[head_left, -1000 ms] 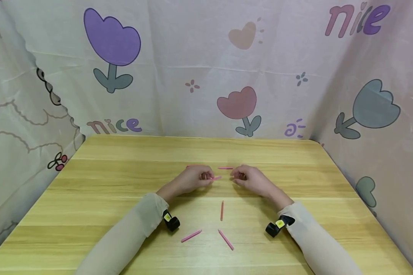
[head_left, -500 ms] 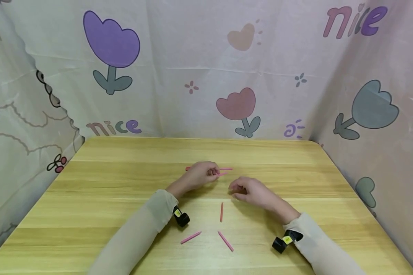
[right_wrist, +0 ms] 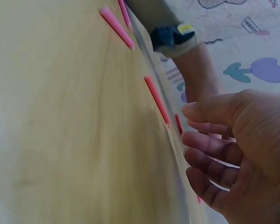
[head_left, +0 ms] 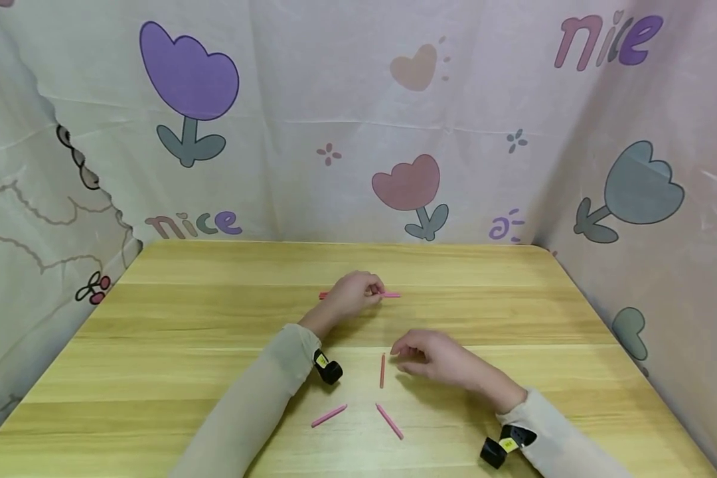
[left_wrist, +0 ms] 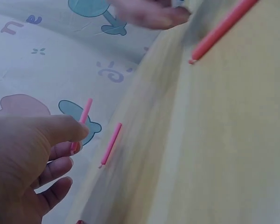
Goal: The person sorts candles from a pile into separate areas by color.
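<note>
My left hand (head_left: 356,293) pinches a thin pink candle (left_wrist: 86,110) between thumb and index finger, at the far middle of the table. Right by it, another pink candle (left_wrist: 112,143) lies on the wood, its wick end showing in the left wrist view. Red candle ends (head_left: 322,295) show behind the left wrist, the rest hidden. My right hand (head_left: 433,356) hovers with loosely curved fingers and holds nothing. Just left of its fingertips lies a red candle (head_left: 382,370), pointing away from me. Two pink candles lie slanted nearer to me, one on the left (head_left: 329,415), one on the right (head_left: 390,421).
The wooden table (head_left: 215,385) reaches back to a patterned curtain (head_left: 311,79), which also hangs at both sides. A black wrist camera (head_left: 328,368) sits at the left sleeve, and another camera (head_left: 504,446) at the right sleeve.
My left hand has moved right and farther away, carrying its pink candle to the far candle. My right hand has drawn back towards me, near the red candle.
</note>
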`<state>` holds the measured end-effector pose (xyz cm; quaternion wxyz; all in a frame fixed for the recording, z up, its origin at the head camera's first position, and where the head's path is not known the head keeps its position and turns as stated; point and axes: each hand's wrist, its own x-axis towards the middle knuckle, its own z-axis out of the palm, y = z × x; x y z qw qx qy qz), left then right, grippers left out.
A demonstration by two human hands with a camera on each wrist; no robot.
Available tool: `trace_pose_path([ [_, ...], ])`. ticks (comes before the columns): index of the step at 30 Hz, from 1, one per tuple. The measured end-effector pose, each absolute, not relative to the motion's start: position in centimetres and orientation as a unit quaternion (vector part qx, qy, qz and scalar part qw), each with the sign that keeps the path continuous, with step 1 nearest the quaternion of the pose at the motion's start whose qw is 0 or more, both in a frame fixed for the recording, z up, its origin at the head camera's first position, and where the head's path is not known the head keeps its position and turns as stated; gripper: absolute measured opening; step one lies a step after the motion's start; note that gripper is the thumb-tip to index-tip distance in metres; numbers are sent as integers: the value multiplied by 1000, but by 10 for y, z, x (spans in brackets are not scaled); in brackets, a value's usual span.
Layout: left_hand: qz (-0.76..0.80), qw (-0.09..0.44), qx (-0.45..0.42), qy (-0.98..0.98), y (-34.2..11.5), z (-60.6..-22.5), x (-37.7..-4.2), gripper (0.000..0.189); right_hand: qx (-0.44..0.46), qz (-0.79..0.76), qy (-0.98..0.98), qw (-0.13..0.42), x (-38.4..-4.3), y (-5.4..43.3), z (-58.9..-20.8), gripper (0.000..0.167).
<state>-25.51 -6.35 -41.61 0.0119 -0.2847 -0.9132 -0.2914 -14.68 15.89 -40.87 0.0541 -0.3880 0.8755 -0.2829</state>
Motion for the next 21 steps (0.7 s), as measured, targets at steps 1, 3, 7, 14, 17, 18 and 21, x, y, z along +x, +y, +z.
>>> trace_pose_path([
  [1,-290,15,-284,-914,-63,-416,-257,3,-393,-282,873,55,-145,158,-409,22],
  [3,-290,19,-277,-916,-61,-416,-260,4,-404,-284,868,54,-143,157,-411,21],
  [7,-279,28,-272,-921,-60,-415,-266,4,-419,-297,855,68,-137,155,-413,20],
  [14,-258,29,-277,-925,-58,-411,-275,4,-428,-300,846,106,-124,150,-410,18],
  [17,-241,24,-278,-930,-53,-413,-277,5,-437,-298,841,112,-120,149,-410,17],
  [18,-236,21,-277,-931,-52,-414,-277,6,-438,-299,840,114,-118,148,-410,17],
  [21,-226,16,-276,-934,-48,-417,-277,7,-439,-298,839,121,-114,147,-411,17],
])
